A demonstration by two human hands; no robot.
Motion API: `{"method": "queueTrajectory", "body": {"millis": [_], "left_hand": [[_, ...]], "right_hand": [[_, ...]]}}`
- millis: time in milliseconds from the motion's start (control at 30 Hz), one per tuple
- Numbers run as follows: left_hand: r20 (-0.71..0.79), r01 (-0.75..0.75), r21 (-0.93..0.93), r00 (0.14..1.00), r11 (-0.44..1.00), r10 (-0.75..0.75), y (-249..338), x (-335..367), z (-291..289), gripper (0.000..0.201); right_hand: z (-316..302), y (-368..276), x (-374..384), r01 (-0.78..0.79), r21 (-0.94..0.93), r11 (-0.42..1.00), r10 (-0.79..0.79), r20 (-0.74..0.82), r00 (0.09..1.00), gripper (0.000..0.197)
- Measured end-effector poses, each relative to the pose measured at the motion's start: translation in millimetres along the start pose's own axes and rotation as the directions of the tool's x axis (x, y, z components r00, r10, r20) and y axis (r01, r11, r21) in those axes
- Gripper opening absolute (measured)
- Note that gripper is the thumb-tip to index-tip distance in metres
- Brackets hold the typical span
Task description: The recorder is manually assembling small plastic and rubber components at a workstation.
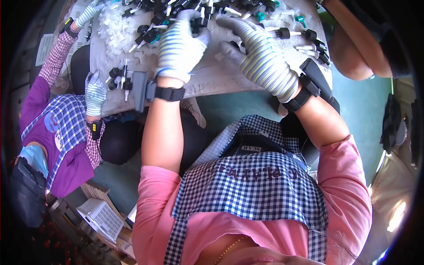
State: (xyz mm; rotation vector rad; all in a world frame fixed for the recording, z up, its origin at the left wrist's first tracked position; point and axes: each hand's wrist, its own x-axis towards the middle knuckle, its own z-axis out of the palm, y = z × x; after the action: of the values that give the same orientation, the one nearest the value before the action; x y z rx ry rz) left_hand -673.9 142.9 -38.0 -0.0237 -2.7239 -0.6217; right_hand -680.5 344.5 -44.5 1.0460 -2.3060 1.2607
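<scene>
My left hand [180, 46], in a striped knit glove, is over the near edge of a heap of black pump heads [179, 9]. Its fingers are bent and the thumb stands apart, with black pump parts showing in the gap; I see no firm grip. To the right, my right hand [265, 59], gloved the same way, hovers over the table with fingers stretched out and thumb apart. A dark piece shows behind its thumb, apparently loose. Black pumps with white stems [282, 32] lie beyond the right hand.
Translucent plastic parts [117, 31] are piled at the table's far left. A few pumps [121, 79] lie near its left edge, by a co-worker's gloved hand [95, 93]. Another person's arm [360, 33] is at the right. The worn tabletop [207, 81] ends before my apron.
</scene>
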Motion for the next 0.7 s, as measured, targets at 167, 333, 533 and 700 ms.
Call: {"method": "queueTrajectory", "body": {"millis": [167,333,533,700], "left_hand": [[-0.053,-0.234,-0.364,0.972,0.902,0.231,17,-25,-22,0.041],[0.052,-0.01,-0.627,0.997,0.779,0.054,1,-31,-41,0.035],[0.154,0.204,-0.378,0.976,0.903,-0.156,-31,-31,-51,0.025],[0.311,0.032,0.014,0.95,0.999,-0.035,-26,-39,-46,0.037]], "right_hand": [[4,-18,0,-0.514,0.655,0.554,0.391,0.341,0.855,0.046],[18,-10,-6,-0.529,0.682,0.506,0.405,0.354,0.843,0.037],[32,-19,-28,-0.475,0.376,0.796,0.14,0.648,0.749,0.05],[30,-21,-16,-0.391,0.287,0.875,0.247,0.429,0.869,0.054]]}}
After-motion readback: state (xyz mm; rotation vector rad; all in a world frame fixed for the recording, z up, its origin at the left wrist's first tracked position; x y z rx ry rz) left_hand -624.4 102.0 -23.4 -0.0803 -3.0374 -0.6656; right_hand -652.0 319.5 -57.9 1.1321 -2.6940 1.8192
